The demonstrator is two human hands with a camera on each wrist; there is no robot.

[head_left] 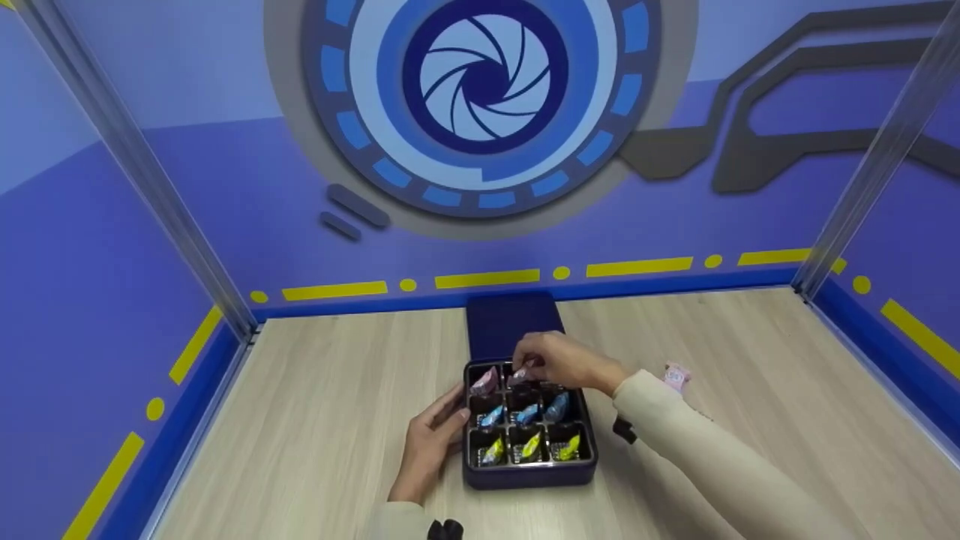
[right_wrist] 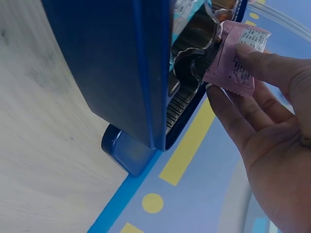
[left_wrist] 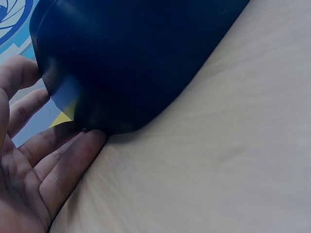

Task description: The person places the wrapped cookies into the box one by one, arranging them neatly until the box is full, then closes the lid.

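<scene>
A dark blue box point(head_left: 529, 480) with a black divided tray sits on the table, open side up. My right hand point(head_left: 559, 360) is over the back row and pinches a pink wrapped candy point(right_wrist: 231, 60) between thumb and fingers, at the middle compartment. A pink candy point(head_left: 484, 382) lies in the back left compartment; the back right one is mostly hidden by my hand. Blue candies point(head_left: 527, 414) fill the middle row and yellow candies point(head_left: 531, 448) the front row, one per compartment. Against the box's left side rests my left hand point(head_left: 429, 442), its thumb near the rim.
Behind the box lies its dark blue lid point(head_left: 514, 322), near the back wall. Another pink candy point(head_left: 676, 375) is on the wooden table point(head_left: 337, 420), right of the box beside my right sleeve point(head_left: 675, 427). Blue printed walls point(head_left: 202, 180) enclose the table at the back and sides.
</scene>
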